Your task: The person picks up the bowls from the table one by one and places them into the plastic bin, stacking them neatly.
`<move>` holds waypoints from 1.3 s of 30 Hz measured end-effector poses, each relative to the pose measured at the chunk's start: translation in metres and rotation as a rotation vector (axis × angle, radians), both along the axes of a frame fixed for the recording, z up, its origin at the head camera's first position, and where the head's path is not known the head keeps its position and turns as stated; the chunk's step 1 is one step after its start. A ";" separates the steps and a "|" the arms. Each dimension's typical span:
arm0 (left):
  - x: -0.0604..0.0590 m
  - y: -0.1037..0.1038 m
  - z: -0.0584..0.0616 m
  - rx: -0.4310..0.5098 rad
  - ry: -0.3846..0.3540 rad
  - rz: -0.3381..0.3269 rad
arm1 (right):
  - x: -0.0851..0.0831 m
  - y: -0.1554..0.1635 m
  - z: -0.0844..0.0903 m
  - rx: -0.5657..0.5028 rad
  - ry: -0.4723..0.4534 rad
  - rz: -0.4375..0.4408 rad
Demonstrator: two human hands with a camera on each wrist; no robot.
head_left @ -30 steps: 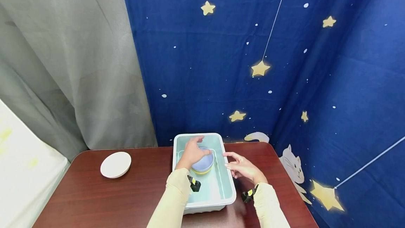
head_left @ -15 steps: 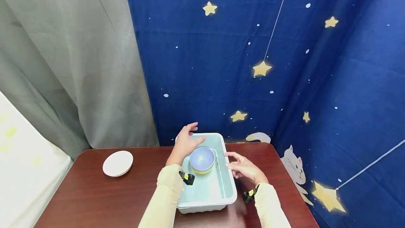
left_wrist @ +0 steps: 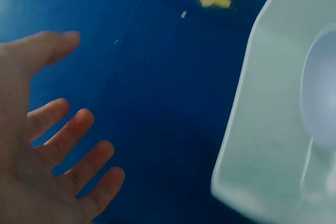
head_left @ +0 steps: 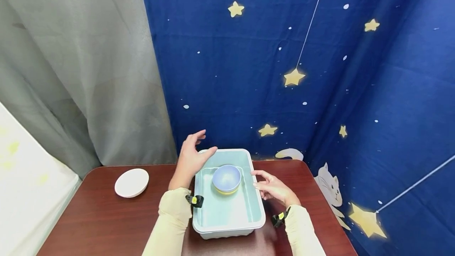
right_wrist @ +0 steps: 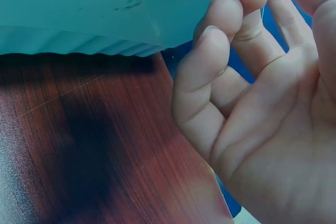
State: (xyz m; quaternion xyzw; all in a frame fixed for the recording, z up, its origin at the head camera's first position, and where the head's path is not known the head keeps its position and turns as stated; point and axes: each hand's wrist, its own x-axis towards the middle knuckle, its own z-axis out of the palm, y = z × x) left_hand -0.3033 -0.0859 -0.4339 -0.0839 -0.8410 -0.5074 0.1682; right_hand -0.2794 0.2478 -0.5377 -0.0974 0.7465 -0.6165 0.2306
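Observation:
In the head view, my left hand (head_left: pixel 190 160) hovers over the left rim of a pale blue-green plastic tub (head_left: pixel 227 218), its thumb and fingers spread. Nothing is in that hand, and the left wrist view shows its fingers (left_wrist: pixel 86 166) apart from the tub. Inside the tub sits a blue bowl (head_left: pixel 226 177), stacked on a yellow bowl (head_left: pixel 227 192) of which only a thin edge shows. My right hand (head_left: pixel 275 188) holds the tub's right rim, with curled fingers (right_wrist: pixel 202 72) against the outer wall. Its thumb's grip is partly out of sight in the right wrist view.
A white plate (head_left: pixel 132 183) lies on the left of the dark red-brown table (head_left: pixel 103 224). Behind the table hang a grey curtain (head_left: pixel 85 70) and a blue star-patterned curtain (head_left: pixel 227 74). A white surface (head_left: pixel 28 192) stands at the far left.
My left hand has moved left and up, out from above the bowls to the tub's left rim, uncovering the blue bowl. The right hand stays at the right rim.

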 end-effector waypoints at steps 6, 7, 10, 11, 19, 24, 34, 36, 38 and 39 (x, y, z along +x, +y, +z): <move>0.011 -0.035 0.004 -0.077 0.053 0.063 | -0.001 0.001 -0.002 -0.009 -0.002 -0.007; 0.012 -0.040 0.004 -0.081 0.060 0.074 | -0.001 0.001 -0.003 -0.010 -0.003 -0.006; 0.016 -0.057 0.003 -0.093 0.066 0.111 | 0.000 0.000 -0.005 -0.010 -0.006 -0.007; 0.017 -0.063 0.002 -0.100 0.061 0.121 | 0.000 0.000 -0.006 -0.007 -0.008 -0.004; 0.024 -0.102 -0.005 -0.128 0.044 0.206 | 0.000 -0.001 -0.007 -0.020 -0.008 0.002; 0.027 -0.120 -0.008 -0.142 0.066 0.254 | -0.001 -0.001 -0.006 -0.027 -0.009 0.014; 0.036 -0.156 -0.009 -0.223 -0.072 0.351 | -0.001 0.001 -0.003 -0.030 -0.024 0.002; 0.038 -0.164 -0.008 -0.228 -0.100 0.375 | -0.001 -0.001 -0.003 -0.035 -0.035 0.002; 0.039 -0.171 -0.009 -0.239 -0.124 0.393 | -0.001 0.000 -0.003 -0.041 -0.044 0.003; 0.039 -0.174 -0.010 -0.249 -0.133 0.402 | -0.001 0.000 -0.003 -0.043 -0.046 0.004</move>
